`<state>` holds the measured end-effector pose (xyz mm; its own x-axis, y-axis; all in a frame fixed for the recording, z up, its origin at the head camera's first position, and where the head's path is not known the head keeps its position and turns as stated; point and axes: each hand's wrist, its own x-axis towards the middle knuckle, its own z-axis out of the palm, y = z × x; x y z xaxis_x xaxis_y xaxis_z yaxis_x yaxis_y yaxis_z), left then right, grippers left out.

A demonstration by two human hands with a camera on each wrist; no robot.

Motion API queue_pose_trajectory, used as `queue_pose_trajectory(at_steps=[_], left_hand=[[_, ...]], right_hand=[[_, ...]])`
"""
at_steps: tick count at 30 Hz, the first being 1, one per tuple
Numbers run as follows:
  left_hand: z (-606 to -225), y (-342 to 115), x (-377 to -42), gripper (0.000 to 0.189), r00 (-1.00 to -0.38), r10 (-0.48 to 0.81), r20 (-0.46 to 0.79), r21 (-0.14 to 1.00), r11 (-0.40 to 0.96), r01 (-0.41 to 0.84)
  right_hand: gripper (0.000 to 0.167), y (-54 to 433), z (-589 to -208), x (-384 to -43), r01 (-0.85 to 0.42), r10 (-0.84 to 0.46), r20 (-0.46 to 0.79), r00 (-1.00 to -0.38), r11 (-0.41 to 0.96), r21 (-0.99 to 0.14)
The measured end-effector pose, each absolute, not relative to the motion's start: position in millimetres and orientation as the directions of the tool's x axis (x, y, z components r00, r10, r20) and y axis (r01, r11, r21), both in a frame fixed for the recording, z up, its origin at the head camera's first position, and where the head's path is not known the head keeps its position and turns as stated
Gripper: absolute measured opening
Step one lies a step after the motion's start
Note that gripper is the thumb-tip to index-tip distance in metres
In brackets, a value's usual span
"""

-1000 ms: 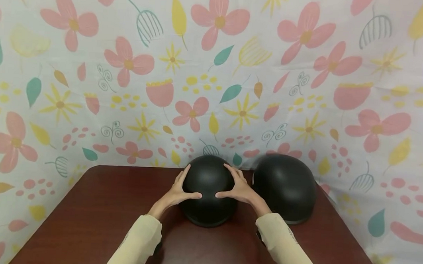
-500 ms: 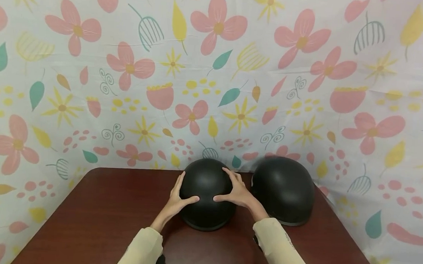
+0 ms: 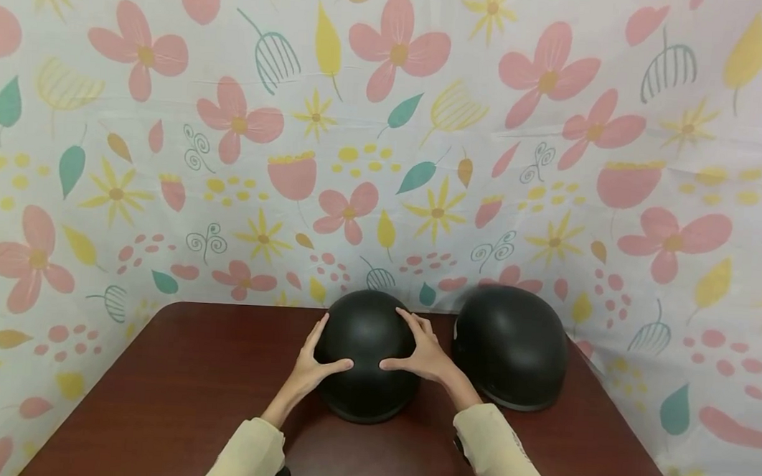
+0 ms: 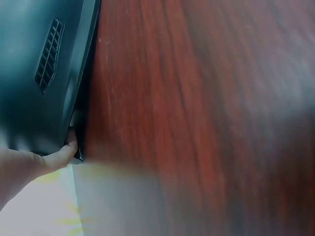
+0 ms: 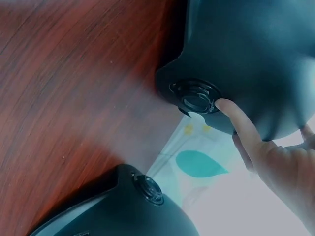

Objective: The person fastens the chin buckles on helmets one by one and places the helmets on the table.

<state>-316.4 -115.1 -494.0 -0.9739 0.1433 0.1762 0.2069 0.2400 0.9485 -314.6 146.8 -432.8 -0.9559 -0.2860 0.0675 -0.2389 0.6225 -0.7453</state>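
Both hands hold a black helmet (image 3: 366, 338) at the middle of the table, its dome upward. My left hand (image 3: 307, 367) lies round its left side with the thumb on the near face. In the left wrist view, a finger of that hand reaches the helmet's rim, below a mesh-covered vent (image 4: 49, 56). My right hand (image 3: 425, 354) grips the opposite side, its thumb close to the other thumb. A fingertip there touches the round fitting (image 5: 196, 97) in the right wrist view. The helmet's inside is hidden.
A second black helmet (image 3: 511, 345) stands on the right, near the table's back edge; its own round fitting (image 5: 148, 189) shows in the right wrist view. The dark red table (image 3: 218, 387) meets a flower-patterned cloth (image 3: 240, 202) at the back.
The held helmet and both hands have shifted a little to the left and slightly nearer, away from the second helmet. The hold looks the same.
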Motion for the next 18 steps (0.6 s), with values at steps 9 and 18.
queue_pose_trajectory(at_steps=[9,18], left_hand=[[-471,-133,-315,0.1,-0.966,0.137,0.217,0.912,0.325,0.251],[-439,-142,-322,0.094,-0.929,0.183,0.32,0.83,0.418,0.368]], right_hand=[[0.103,131,-441,-312,-0.252,-0.25,0.134,-0.959,0.534,-0.807],[0.101,116,-454,-310,-0.23,-0.164,0.176,-0.971,0.42,-0.878]])
